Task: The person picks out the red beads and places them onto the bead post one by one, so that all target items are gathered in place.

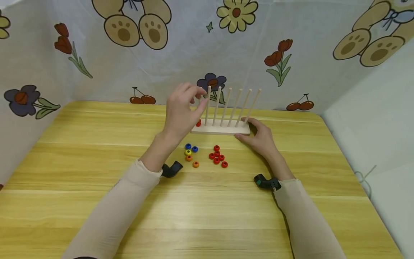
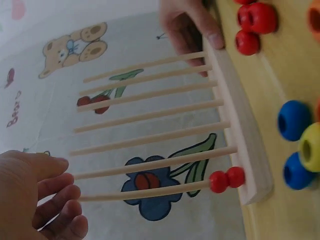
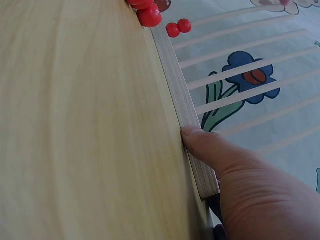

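Note:
A pale wooden peg rack [image 1: 220,131] stands near the far side of the table, with several thin upright pegs. Two red beads [image 2: 227,180] sit low on its leftmost peg, one on the other against the base. My left hand [image 1: 183,108] is raised at the top of that peg, its fingers loosely bent and no bead showing between them. At the rack's right end, my right hand [image 1: 261,139] holds the base; the thumb [image 3: 205,142] lies along its front edge and the other fingers are behind.
In front of the rack lie several loose red beads [image 1: 216,156]. Left of them are two blue beads [image 1: 188,146], a yellow bead [image 1: 188,152] and two orange beads [image 1: 196,164]. A printed cloth [image 1: 181,68] hangs behind the table.

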A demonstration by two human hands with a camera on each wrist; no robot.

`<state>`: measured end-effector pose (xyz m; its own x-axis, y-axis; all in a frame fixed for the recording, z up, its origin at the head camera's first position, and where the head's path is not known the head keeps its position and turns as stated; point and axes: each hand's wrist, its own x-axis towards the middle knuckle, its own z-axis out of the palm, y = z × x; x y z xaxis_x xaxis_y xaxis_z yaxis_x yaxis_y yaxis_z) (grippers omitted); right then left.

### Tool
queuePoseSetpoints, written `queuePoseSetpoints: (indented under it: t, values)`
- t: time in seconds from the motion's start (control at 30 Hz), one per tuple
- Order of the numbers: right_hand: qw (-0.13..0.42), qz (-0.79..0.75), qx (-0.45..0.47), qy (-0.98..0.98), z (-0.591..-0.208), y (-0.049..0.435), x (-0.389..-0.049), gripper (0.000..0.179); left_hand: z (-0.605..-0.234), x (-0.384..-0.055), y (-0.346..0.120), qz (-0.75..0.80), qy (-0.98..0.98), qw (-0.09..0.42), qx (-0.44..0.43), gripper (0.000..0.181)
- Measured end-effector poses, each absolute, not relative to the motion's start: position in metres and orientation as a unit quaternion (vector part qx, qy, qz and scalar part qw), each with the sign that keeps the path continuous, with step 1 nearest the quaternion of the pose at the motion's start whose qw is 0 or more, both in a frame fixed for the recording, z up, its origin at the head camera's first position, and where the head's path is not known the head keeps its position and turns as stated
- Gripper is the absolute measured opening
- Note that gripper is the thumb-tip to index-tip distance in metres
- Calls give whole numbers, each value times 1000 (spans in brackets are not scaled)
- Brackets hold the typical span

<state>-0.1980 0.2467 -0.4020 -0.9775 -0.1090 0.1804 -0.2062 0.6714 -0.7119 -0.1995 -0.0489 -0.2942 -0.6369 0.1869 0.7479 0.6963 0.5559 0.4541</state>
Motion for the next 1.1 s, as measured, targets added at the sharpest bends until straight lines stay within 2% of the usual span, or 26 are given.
queuePoseSetpoints:
  t: [0.1, 0.3, 0.47, 0.7, 0.97, 1.1]
  values:
    - [61, 393, 84, -914, -402, 250, -198, 64, -310, -192, -44, -370, -837, 270, -299, 12]
    - [65, 391, 78, -915, -401, 255, -202, 64, -333, -188, -40, -340, -881, 85, -319, 14]
    - [49, 398, 78, -913, -408, 250, -203, 66, -354, -188, -41, -318, -891, -6, -324, 12]
    - [51, 403, 81, -910, -411, 243, -202, 65, -371, -187, -43, -319, -886, -35, -333, 10]
    - [39, 409, 76, -909, -409, 241, -202, 66, -369, -186, -42, -304, -887, -52, -344, 16]
    - [51, 407, 75, -909, -403, 245, -201, 65, -365, -187, -35, -297, -879, -54, -369, 21]
